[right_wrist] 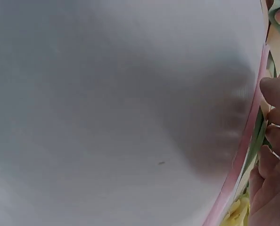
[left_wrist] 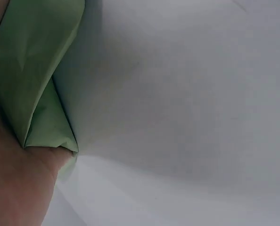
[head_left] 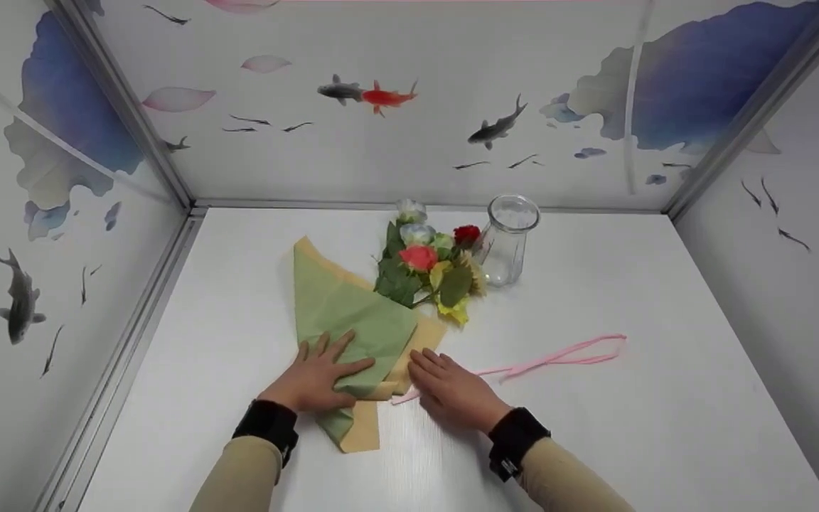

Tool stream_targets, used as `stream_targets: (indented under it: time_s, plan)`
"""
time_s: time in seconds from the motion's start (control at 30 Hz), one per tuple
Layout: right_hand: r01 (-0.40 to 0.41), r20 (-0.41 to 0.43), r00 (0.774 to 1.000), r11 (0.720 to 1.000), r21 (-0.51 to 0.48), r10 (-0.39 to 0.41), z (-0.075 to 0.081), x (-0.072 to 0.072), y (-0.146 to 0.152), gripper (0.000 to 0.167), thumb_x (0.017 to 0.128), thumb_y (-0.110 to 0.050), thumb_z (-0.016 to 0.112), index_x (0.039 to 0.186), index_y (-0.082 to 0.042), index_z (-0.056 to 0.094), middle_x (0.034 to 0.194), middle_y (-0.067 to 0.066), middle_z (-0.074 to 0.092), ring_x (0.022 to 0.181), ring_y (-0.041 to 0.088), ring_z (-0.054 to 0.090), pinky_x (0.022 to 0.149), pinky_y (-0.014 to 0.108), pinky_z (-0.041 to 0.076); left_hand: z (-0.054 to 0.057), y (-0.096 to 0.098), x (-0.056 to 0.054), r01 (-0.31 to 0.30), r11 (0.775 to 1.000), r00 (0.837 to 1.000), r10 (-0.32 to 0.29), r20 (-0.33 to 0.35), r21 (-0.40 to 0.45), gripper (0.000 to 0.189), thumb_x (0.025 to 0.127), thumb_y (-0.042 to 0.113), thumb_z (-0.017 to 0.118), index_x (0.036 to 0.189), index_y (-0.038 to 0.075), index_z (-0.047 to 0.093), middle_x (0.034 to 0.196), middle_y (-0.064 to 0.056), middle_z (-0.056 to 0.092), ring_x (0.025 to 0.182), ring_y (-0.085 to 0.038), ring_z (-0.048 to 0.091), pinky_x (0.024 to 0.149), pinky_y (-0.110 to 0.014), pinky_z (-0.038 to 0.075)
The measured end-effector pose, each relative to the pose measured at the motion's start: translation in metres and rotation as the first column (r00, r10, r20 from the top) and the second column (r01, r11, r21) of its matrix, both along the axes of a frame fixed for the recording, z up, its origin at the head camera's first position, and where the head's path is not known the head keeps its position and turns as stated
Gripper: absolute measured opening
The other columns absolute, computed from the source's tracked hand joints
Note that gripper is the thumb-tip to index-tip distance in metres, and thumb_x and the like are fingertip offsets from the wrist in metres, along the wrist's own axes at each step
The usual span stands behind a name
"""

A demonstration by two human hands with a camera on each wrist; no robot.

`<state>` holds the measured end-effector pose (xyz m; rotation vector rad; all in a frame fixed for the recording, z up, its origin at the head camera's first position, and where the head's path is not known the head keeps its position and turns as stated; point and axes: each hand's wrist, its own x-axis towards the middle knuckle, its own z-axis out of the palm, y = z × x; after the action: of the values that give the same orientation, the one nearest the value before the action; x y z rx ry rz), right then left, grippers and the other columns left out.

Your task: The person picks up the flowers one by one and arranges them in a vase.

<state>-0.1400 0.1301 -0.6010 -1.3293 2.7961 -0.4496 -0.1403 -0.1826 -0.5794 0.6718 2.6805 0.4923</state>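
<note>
A bouquet of mixed artificial flowers lies on the white table, its lower part inside green and tan wrapping paper. My left hand rests on the paper with spread fingers, near its narrow bottom end. In the left wrist view, a folded green paper edge lies against that hand. My right hand touches the tan right edge of the paper, fingers close together. A pink ribbon runs from under this hand to a loop on the right; the right wrist view shows the ribbon beside the fingers.
Behind the flowers stands a clear glass vase, close to the red bloom. White panels printed with fish and petals enclose the table at the back and on both sides.
</note>
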Motion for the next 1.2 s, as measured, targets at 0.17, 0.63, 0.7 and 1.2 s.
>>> stream_targets:
  time_s: [0.17, 0.63, 0.7, 1.2]
  plan:
    - [0.021, 0.033, 0.999, 0.999, 0.046, -0.022, -0.001, -0.001, -0.002, 0.057, 0.104, -0.024, 0.059, 0.152, 0.002, 0.043, 0.158, 0.020, 0.042, 0.146, 0.038, 0.040, 0.117, 0.051, 0.034, 0.001, -0.007, -0.001, 0.041, 0.998, 0.999, -0.041, -0.004, 0.041, 0.069, 0.091, 0.044, 0.072, 0.154, 0.033, 0.047, 0.170, -0.009, 0.019, 0.152, -0.052, 0.011, 0.116, -0.073, 0.010]
    - [0.029, 0.009, 0.999, 0.991, 0.128, -0.030, 0.001, -0.004, -0.006, 0.057, 0.103, -0.029, 0.060, 0.149, 0.002, 0.048, 0.155, 0.020, 0.046, 0.144, 0.038, 0.044, 0.116, 0.051, 0.035, -0.006, -0.015, -0.003, -0.051, 0.977, 0.983, 0.086, -0.165, 0.206, 0.051, 0.104, 0.039, 0.057, 0.152, 0.022, 0.052, 0.163, -0.013, 0.037, 0.149, -0.048, 0.029, 0.116, -0.066, 0.024]
    - [0.039, -0.001, 0.999, 0.990, 0.139, -0.039, 0.002, -0.004, -0.007, 0.057, 0.103, -0.029, 0.060, 0.149, 0.002, 0.049, 0.155, 0.020, 0.046, 0.143, 0.037, 0.044, 0.116, 0.051, 0.036, -0.004, -0.014, -0.002, -0.055, 0.966, 0.971, 0.111, -0.213, 0.252, 0.043, 0.104, 0.030, 0.059, 0.146, 0.018, 0.059, 0.160, -0.015, 0.042, 0.146, -0.046, 0.035, 0.116, -0.063, 0.029]
    - [0.124, 0.001, 0.992, 0.966, 0.229, -0.127, 0.005, 0.002, -0.019, 0.062, 0.102, -0.036, 0.060, 0.151, -0.001, 0.047, 0.157, 0.015, 0.045, 0.145, 0.033, 0.043, 0.116, 0.048, 0.037, 0.018, 0.007, 0.021, -0.086, 0.966, 0.993, 0.103, -0.058, 0.246, 0.063, 0.100, 0.055, 0.056, 0.149, 0.015, 0.055, 0.156, -0.014, 0.048, 0.145, -0.043, 0.039, 0.115, -0.061, 0.033]
